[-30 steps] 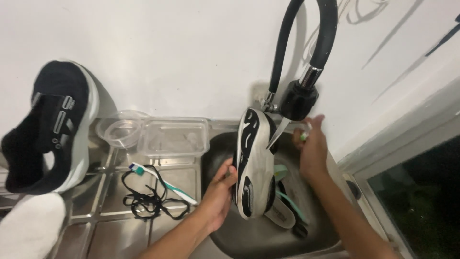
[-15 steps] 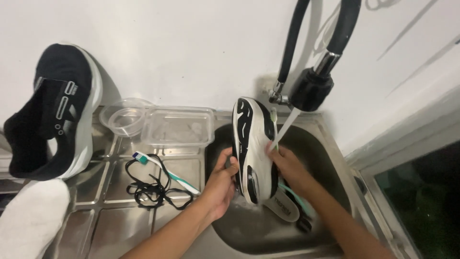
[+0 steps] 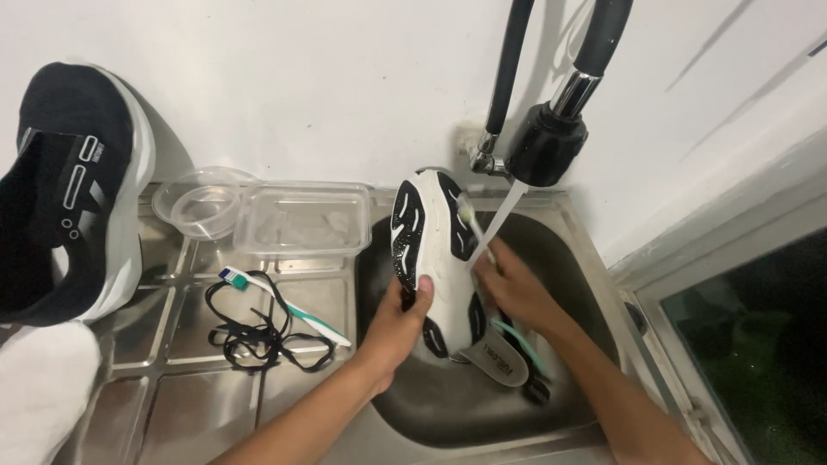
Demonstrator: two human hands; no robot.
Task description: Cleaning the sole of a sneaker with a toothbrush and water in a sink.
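You grip wet rubber sole of shoe (image 3: 435, 250), white with black patches; steel sink (image 3: 551, 405) dull, brushed; plastic tubs (image 3: 301, 220) clear, glossy; black shoe (image 3: 69, 185) matt knit cloth.

1. Above my sink (image 3: 586, 258), the black spray head (image 3: 545, 145) and its water stream (image 3: 500, 220) block the back edge.
2. The upturned shoe (image 3: 435, 250), gripped by my left hand (image 3: 401, 319), fills the basin's left side.
3. My right hand (image 3: 508, 288) and the insole (image 3: 495, 357) crowd the middle.
4. The basin's front edge has free room.
5. On the drainboard (image 3: 181, 396), laces (image 3: 258, 331), a toothbrush (image 3: 284, 303) and clear containers (image 3: 301, 220) obstruct; its front stays passable.
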